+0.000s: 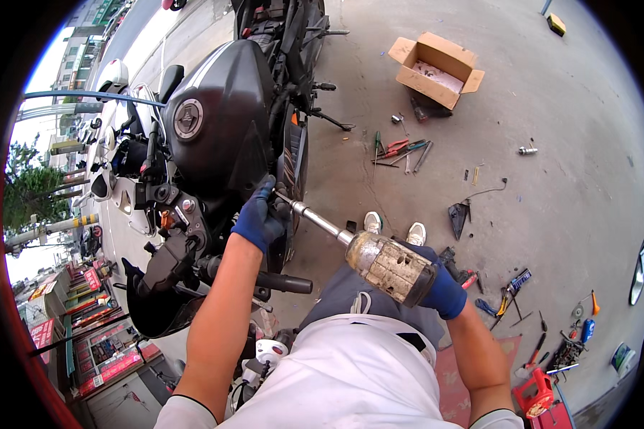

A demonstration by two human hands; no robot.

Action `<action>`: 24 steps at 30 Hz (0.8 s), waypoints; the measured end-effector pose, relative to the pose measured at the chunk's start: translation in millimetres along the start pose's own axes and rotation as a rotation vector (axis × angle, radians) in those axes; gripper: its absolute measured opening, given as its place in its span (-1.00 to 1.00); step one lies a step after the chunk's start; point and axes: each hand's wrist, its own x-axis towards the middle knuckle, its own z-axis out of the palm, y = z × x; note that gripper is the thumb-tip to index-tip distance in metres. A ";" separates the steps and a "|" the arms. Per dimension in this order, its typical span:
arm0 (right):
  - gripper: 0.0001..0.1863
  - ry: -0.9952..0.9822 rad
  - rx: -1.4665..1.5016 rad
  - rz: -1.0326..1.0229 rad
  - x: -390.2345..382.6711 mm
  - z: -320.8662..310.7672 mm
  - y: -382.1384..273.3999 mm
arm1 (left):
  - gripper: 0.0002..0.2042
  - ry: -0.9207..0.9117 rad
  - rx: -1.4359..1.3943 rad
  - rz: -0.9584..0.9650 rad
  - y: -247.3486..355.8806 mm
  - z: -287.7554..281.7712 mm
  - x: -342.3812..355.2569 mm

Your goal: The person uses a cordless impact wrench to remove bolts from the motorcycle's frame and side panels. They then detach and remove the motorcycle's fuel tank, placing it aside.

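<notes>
My right hand point(444, 293) in a blue glove grips a worn, dirty metal-coloured power tool point(386, 266), its fingers partly hidden behind the body. A long silver extension point(320, 222) runs from the tool up-left to the motorcycle's side. My left hand point(260, 218), also gloved, has its fingers curled beside the extension's tip, just below the black fuel tank point(218, 118); what they hold is hidden. Under my left forearm are the bike's front cockpit point(157, 272) and a black handlebar grip point(286, 282).
A white motorcycle point(125, 204) stands at the left. An open cardboard box point(433, 71) sits on the pavement at upper right. Pliers point(397, 146), screwdrivers, removed parts and other tools point(515, 293) lie scattered to my right, with a red case point(533, 393) at lower right.
</notes>
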 end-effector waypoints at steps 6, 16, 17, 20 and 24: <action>-0.55 -0.040 -0.481 -0.159 40.5 39.5 37.1 | -0.75 0.536 -0.006 0.156 21.5 -16.9 30.5; -0.53 0.017 -0.336 -0.068 56.6 73.4 76.5 | -0.87 0.580 -0.103 0.231 28.2 -61.3 56.2; -0.53 0.022 -0.315 -0.073 56.4 74.2 79.0 | -0.89 0.556 -0.080 0.261 26.3 -59.9 53.7; -0.54 0.028 -0.313 -0.109 57.4 76.1 86.1 | -0.89 0.518 -0.019 0.306 24.9 -58.6 48.1; -0.56 0.025 -0.300 -0.133 62.9 82.0 98.6 | -0.89 0.493 0.005 0.295 28.6 -65.0 47.1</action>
